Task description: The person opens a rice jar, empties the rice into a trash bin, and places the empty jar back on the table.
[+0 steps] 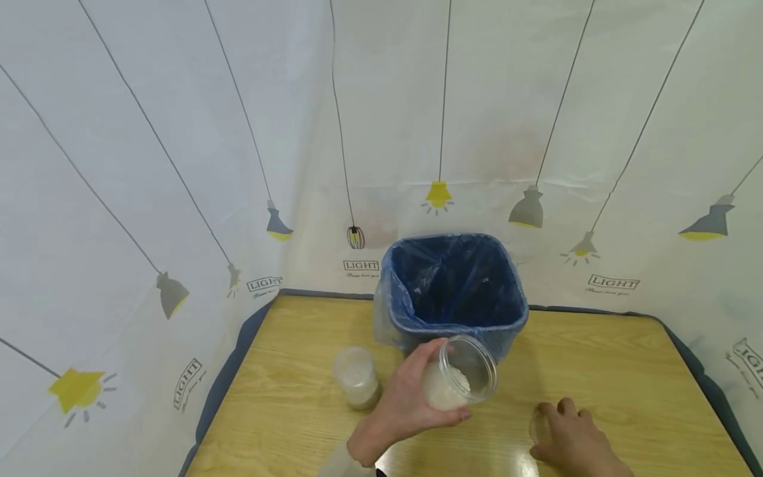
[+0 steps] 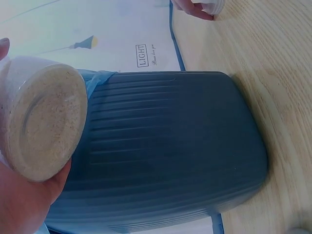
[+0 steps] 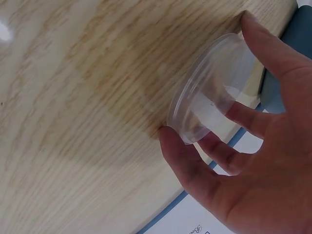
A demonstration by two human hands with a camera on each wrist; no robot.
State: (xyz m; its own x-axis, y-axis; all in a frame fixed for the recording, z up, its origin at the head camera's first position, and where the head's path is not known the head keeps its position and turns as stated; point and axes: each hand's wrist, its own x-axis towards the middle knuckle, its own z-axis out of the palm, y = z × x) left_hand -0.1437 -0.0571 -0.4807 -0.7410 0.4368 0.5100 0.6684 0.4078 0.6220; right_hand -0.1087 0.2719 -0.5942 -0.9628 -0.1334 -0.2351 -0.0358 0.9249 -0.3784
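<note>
Head: high, down-forward, yellow wood-grain tabletop (image 1: 286,397) to far edge. Left wrist: close, facing blue ribbed plastic bin (image 2: 170,136); head shares it. Right wrist: close, clear round plastic lid (image 3: 207,85).

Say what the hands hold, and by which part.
The left hand grips a jar round its side; the right hand holds a lid by its rim.

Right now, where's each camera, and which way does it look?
Head: on the head, facing forward and down at the table; left hand and right hand show.
Left wrist: on that wrist, facing the jar and blue bin; parts of both hands show.
Right wrist: on that wrist, facing the clear plastic piece; right hand shows.
Shared: head and left wrist show the blue bin.
</note>
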